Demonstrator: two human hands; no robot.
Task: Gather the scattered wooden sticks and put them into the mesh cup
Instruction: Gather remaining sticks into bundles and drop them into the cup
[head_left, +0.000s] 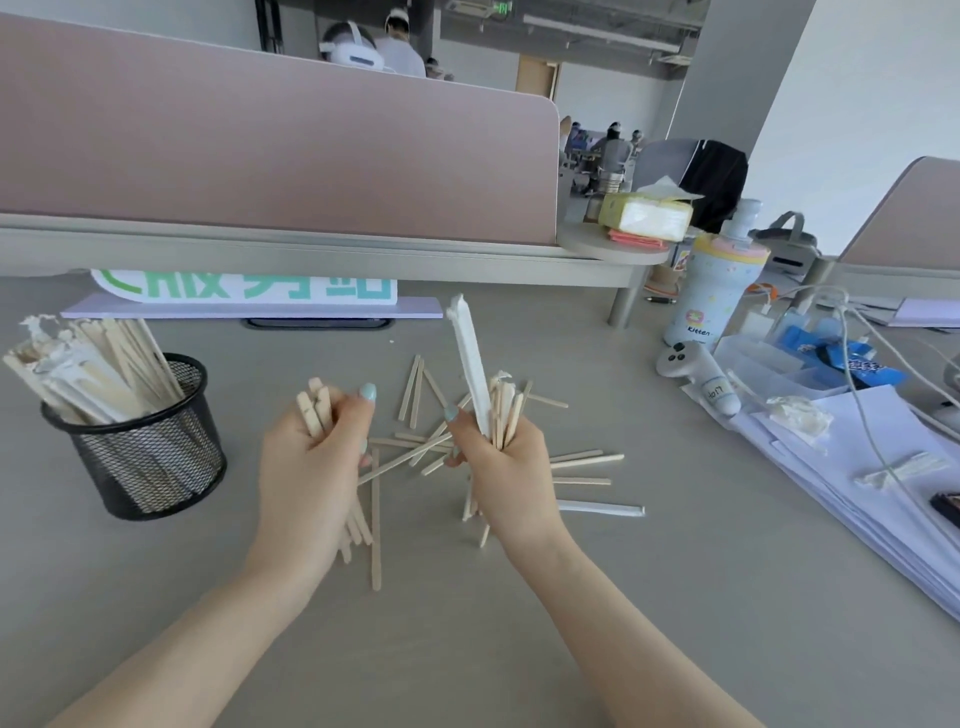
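A black mesh cup stands at the left of the grey desk, holding several wooden sticks and paper-wrapped ones that lean left. My left hand is closed around a small bundle of wooden sticks, just right of the cup. My right hand grips another bundle of sticks together with a long white paper-wrapped stick pointing up. Between and around both hands, several loose sticks lie scattered on the desk, and one wrapped stick lies to the right.
A pink divider with a shelf rail runs along the back. On the right lie a stack of white paper, a white controller, a pastel bottle, cables and a clear box. A green-lettered sign stands behind the cup.
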